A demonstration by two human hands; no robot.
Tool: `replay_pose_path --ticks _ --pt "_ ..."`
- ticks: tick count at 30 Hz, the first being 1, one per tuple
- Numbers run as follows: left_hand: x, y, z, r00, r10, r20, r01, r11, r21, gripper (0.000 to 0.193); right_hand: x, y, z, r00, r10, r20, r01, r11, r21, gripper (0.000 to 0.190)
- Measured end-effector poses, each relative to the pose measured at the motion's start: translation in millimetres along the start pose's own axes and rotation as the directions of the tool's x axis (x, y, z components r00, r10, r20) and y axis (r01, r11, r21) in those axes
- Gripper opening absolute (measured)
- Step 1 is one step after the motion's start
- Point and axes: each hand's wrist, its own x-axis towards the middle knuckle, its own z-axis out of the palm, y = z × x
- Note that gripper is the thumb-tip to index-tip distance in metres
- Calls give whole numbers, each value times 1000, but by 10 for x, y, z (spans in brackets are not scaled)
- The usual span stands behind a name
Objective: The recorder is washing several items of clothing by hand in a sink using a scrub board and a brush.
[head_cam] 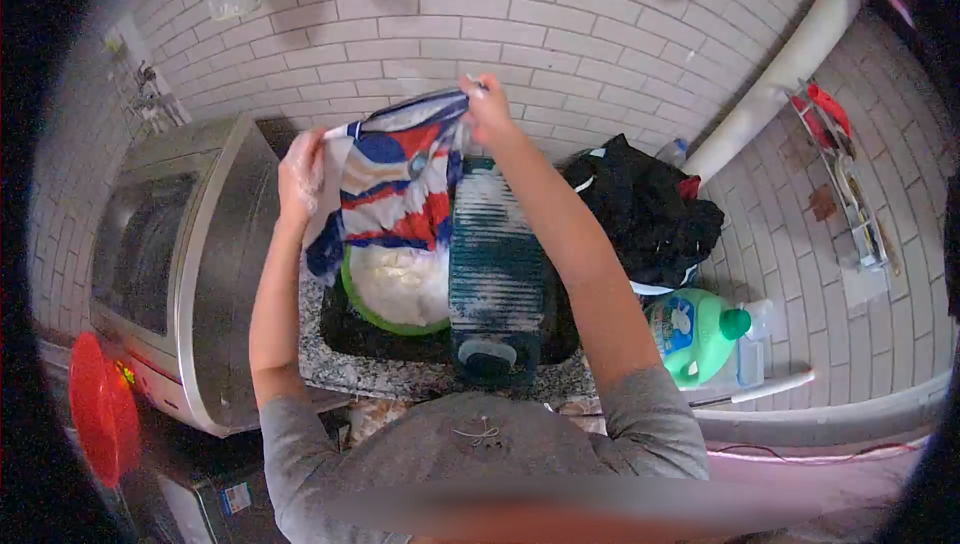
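Note:
Between my two raised hands hangs a wet garment (pixel 397 184) patterned in red, navy, white and beige. My left hand (pixel 302 169), with suds on it, grips one upper corner. At the other upper corner my right hand (pixel 487 107) holds the waist or hem edge, foam on its fingers. Below the cloth stands a green-rimmed basin (pixel 360 306) filled with white suds (pixel 401 281), set in a dark sink. A dark green ridged washboard (pixel 495 259), streaked with foam, leans across the sink beside the basin. Part of the basin is hidden by garment and board.
Black clothes (pixel 645 206) lie heaped right of the sink, behind a green detergent jug (pixel 694 334). A washing machine (pixel 217 266) stands at the left, with a red basin (pixel 103 409) nearby. Speckled stone (pixel 375 380) edges the sink. A wall rack (pixel 844 176) and white pipe (pixel 780 68) are right.

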Motion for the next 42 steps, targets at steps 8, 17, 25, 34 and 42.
replay_pose_path --ticks 8,17,25,34,42 --pt "-494 828 -26 929 142 342 -99 985 -141 29 -495 -355 -272 999 44 -2 -44 996 72 14" --pt "-2628 1451 1576 454 298 839 -108 954 -281 28 -1323 1531 -2318 926 -369 80 193 280 -940 21" --pt "-2844 1437 1204 284 533 797 -137 845 -517 35 -2303 1442 -2269 856 -207 473 460 -111 -881 33" --pt "-2883 1392 1142 223 528 820 -297 838 -459 34 -2971 1532 -2346 812 -7 584 580 -103 -808 34" --pt "-2949 1332 1181 250 652 716 -457 731 -506 56 -2896 1569 -2345 855 -22 519 517 -59 -854 41"
